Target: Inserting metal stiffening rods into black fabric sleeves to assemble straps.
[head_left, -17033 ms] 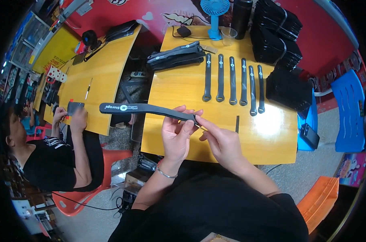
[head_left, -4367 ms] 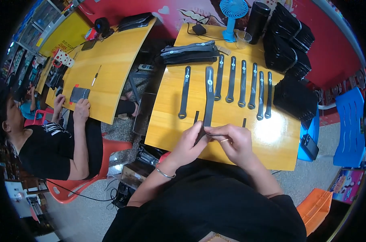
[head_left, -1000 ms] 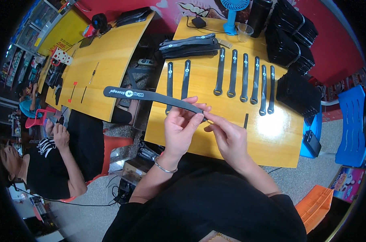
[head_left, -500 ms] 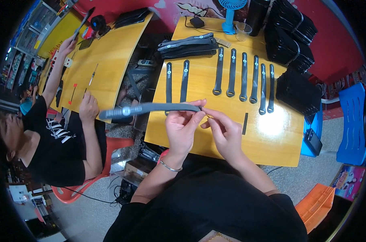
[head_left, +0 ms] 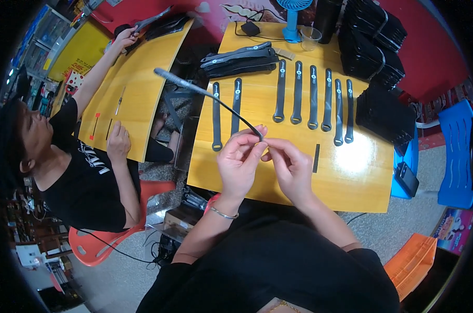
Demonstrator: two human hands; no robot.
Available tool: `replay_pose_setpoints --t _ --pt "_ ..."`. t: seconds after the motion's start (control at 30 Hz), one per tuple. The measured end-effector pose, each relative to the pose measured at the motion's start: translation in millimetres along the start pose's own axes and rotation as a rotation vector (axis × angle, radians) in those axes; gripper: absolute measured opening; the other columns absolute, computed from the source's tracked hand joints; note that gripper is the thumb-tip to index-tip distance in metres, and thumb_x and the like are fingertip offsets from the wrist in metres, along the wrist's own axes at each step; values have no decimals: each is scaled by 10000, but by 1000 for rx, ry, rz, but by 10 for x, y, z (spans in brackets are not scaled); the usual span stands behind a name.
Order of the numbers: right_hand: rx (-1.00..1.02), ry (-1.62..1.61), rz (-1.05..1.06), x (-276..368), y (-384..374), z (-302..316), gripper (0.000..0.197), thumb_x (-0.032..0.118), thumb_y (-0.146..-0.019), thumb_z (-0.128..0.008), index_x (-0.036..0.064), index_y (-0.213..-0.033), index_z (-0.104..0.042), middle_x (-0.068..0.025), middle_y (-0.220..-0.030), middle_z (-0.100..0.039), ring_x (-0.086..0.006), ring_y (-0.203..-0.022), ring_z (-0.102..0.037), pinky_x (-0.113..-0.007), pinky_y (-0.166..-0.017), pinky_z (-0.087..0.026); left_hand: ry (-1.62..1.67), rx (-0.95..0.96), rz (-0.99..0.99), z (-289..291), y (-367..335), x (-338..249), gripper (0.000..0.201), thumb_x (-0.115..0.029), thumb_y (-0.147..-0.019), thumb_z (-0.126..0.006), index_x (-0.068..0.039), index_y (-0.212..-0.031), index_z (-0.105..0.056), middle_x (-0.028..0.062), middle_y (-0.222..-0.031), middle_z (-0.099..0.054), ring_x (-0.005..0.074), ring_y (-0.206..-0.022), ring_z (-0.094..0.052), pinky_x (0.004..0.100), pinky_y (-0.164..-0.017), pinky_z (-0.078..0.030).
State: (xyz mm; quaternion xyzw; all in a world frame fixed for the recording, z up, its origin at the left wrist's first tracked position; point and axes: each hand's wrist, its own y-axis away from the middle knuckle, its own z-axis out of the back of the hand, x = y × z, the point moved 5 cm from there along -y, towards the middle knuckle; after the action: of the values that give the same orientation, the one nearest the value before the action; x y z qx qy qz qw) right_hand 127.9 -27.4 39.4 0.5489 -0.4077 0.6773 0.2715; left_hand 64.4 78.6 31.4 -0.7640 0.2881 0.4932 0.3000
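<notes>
The black strap (head_left: 210,96) slants up and leftward above the wooden table (head_left: 351,172), its near end pinched by the left hand (head_left: 239,161) and the right hand (head_left: 291,167), beside seven straps (head_left: 299,96) laid in a row.

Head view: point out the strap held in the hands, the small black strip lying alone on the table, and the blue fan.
strap (head_left: 223,103), head view, middle of its raised length
black strip (head_left: 316,158), head view, its middle
blue fan (head_left: 292,21), head view, its stand
</notes>
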Motion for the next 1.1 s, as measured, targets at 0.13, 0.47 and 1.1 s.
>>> replay_pose_setpoints --t 0.13,0.47,1.1 --pt "-9 -7 -17 11 -12 7 184 -48 -838 -541 -9 -990 -638 -120 -791 -673 -157 -702 -676 -251 -608 -516 -100 18 -56 -20 -6 -8 114 113 -830 -560 38 -910 -529 200 -1138 -565 289 -1086 -578 360 -927 -480" --pt "-43 -7 3 -41 -14 -8 166 -37 -838 -556 -1 -974 -643 -122 -810 -676 -165 -687 -676 -249 -595 -513 -301 60 -131 -91 5 -40 83 68 -871 -519 24 -931 -483 154 -1139 -490 266 -1058 -579 341 -888 -502" --pt "-25 338 156 109 21 57 185 37 -823 -619 77 -1001 -587 -75 -697 -655 -200 -594 -650 -297 -520 -480 -89 -81 27 -10 74 109 84 -83 -935 -509 -29 -969 -563 9 -876 -567 65 -794 -528 206 -679 -446"
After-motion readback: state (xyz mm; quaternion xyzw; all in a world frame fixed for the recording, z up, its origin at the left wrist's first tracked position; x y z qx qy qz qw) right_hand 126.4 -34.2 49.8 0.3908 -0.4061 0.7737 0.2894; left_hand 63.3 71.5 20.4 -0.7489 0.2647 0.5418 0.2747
